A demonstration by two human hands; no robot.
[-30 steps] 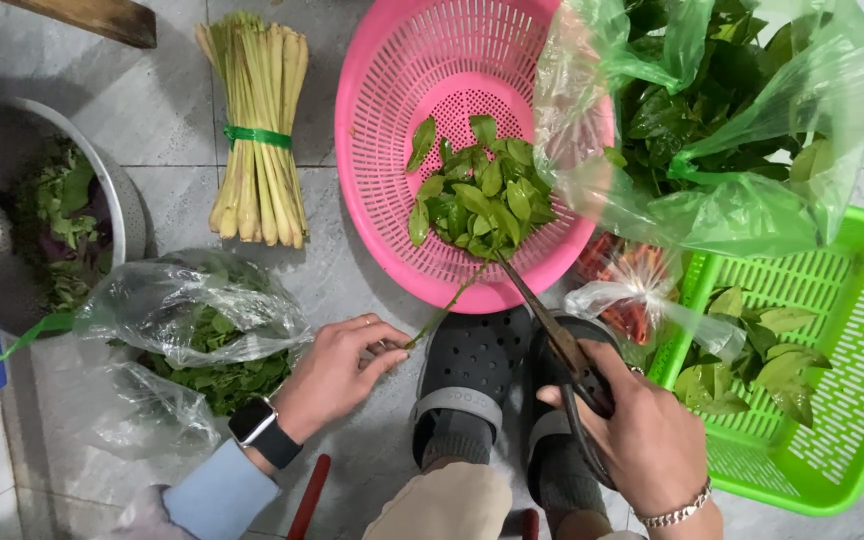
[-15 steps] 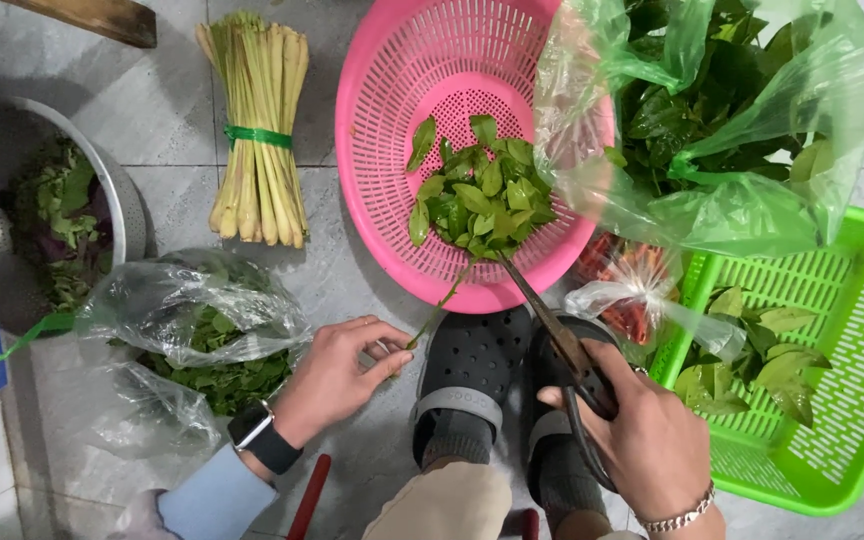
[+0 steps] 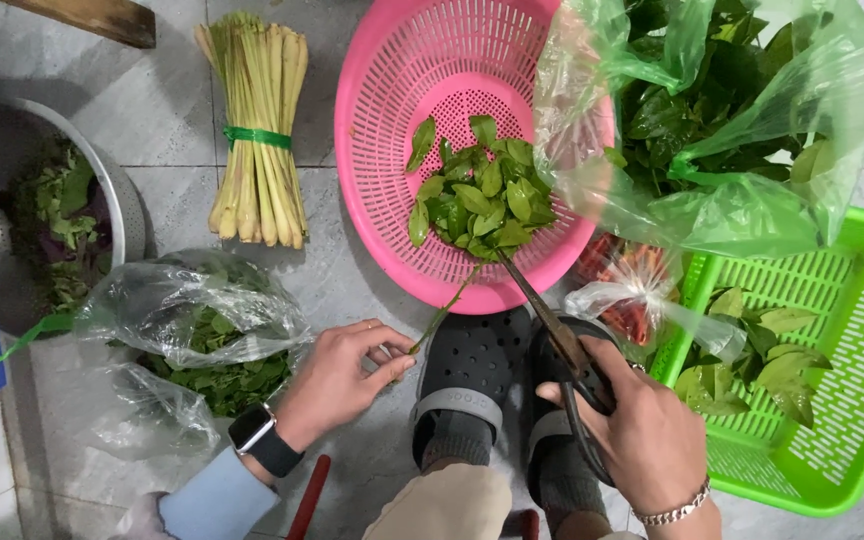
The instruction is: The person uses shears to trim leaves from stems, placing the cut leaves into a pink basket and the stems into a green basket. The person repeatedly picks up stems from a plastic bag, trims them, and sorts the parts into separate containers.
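Pink colander [image 3: 392,120] on the floor with a pile of green leaves [image 3: 477,200] inside, left hand [image 3: 337,375] pinching a thin stem [image 3: 444,312] at its rim, right hand [image 3: 642,430] clamped on scissors [image 3: 552,330] pointing at the leaves, lemongrass bundle [image 3: 257,130] well off to the left
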